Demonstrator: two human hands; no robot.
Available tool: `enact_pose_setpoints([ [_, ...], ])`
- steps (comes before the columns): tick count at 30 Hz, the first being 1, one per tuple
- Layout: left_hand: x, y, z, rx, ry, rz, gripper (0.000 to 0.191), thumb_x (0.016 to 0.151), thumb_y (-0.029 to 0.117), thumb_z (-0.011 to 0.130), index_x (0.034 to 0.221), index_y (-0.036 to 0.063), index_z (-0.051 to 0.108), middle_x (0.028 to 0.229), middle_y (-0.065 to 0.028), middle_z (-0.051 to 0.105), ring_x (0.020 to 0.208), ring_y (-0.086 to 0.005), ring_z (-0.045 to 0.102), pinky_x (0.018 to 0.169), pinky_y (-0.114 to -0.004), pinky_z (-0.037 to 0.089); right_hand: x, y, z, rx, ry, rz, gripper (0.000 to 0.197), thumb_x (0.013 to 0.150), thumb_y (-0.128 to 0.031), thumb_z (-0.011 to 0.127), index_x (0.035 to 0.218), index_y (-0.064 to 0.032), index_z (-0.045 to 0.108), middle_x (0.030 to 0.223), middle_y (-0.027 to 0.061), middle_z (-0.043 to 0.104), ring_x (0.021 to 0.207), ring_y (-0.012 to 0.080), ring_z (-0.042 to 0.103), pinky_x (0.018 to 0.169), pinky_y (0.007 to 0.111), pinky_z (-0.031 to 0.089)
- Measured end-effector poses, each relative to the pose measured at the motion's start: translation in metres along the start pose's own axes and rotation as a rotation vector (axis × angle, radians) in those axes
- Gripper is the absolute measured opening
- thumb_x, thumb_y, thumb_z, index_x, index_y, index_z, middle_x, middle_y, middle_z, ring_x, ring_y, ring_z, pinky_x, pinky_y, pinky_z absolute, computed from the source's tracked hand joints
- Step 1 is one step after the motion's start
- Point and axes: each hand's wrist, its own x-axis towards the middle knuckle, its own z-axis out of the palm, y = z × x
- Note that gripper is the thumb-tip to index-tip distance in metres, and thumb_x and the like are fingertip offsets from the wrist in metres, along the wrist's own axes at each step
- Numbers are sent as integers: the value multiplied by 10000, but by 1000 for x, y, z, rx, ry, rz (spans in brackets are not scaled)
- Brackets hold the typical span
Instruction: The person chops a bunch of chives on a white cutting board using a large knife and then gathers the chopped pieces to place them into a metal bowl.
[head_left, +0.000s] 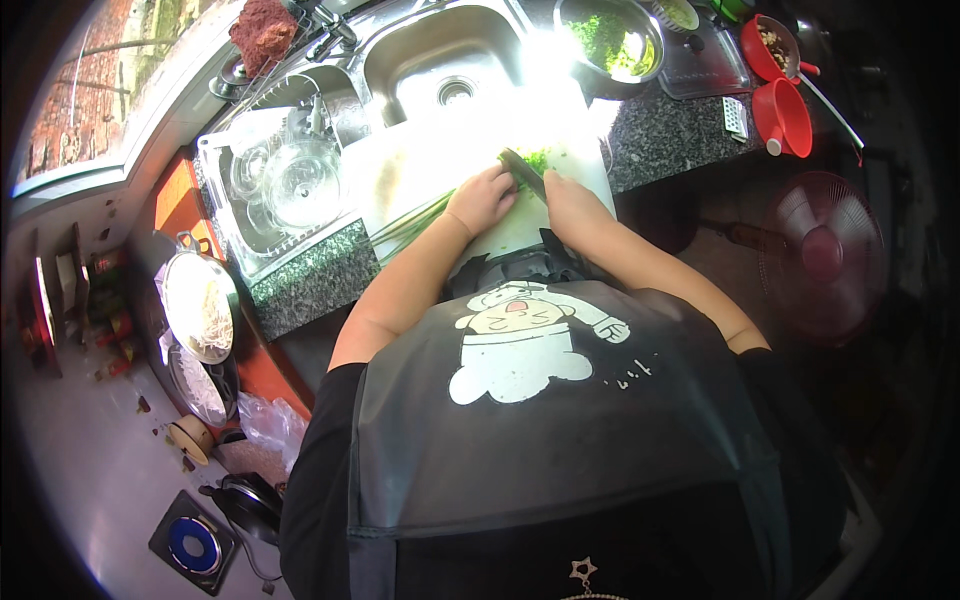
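My right hand (574, 206) grips a kitchen knife (525, 171), its dark blade angled across the white cutting board (491, 238). With fingers curled, my left hand (484, 199) presses a bunch of long green stalks (416, 225), probably scallions, against the board close to the blade. The stalks trail off past the board's left edge. Chopped green pieces (536, 159) lie beyond the blade, on its far side. Strong sunlight washes out the board's far half, so detail there is lost.
Behind the board is a steel sink (450, 56). A dish rack (281, 180) with glass lids stands left. At the right are a bowl of chopped greens (611, 45), a grater (735, 118), red pans (782, 116) and a fan (823, 255). Bowls of shredded food (202, 307) sit far left.
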Motion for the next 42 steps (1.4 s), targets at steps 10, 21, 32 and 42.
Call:
enact_pose_setpoints([
  [10,2,9,-8,33,-28,35,265,830,292,757,956,98,627,1044,-132,597,942,-356,614,836,-465,507,17,6,43,58,187,36,224,905,-30,530,1111,20,458,1078,287,590,902,474,669,759,533,557],
  [21,-20,34,14,472,28,-346,651,899,512,645,1213,-48,537,1143,-186,563,1068,-353,517,957,-474,390,17,9,45,53,219,1,180,914,-47,526,1071,14,461,1050,278,592,874,464,669,727,520,561],
  [32,-26,32,27,541,123,-320,663,936,476,595,1312,-59,486,1180,-173,523,1103,-336,495,984,-452,389,23,11,44,60,229,-14,197,944,-67,534,1105,26,468,1073,288,599,935,486,650,798,540,543],
  [42,-34,21,33,426,162,-358,640,938,425,614,1368,-25,463,1223,-175,518,1146,-332,497,1028,-444,405,-23,-19,-4,25,104,-4,166,964,-63,509,1079,50,471,1042,317,607,911,505,633,801,548,521],
])
